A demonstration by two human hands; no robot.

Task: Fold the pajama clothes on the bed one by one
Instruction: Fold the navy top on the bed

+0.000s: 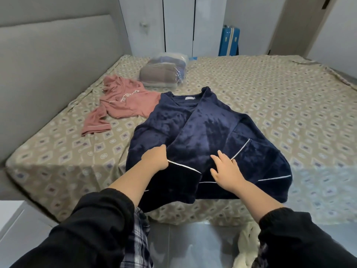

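Gripping the navy top at its left sleeve, your left hand has its fingers curled into the fleece just above the white-piped cuff. The cuff lies folded in across the body, and that hold lets you steer the sleeve and square it with the side. Your right hand rests on the middle of the top near the hem, released and spread flat, holding nothing. I judge it is there to pin the thick fleece so it does not slide or spring open.

The top lies front up at the near edge of the bed, collar to the far side and hem slightly over the edge, so both sides are within your reach. The right sleeve looks tucked in too, though the folds there are hard to read.

A pink top lies crumpled at the far left, right beside the navy shoulder and not yet folded. Beyond it sits a bagged bundle.
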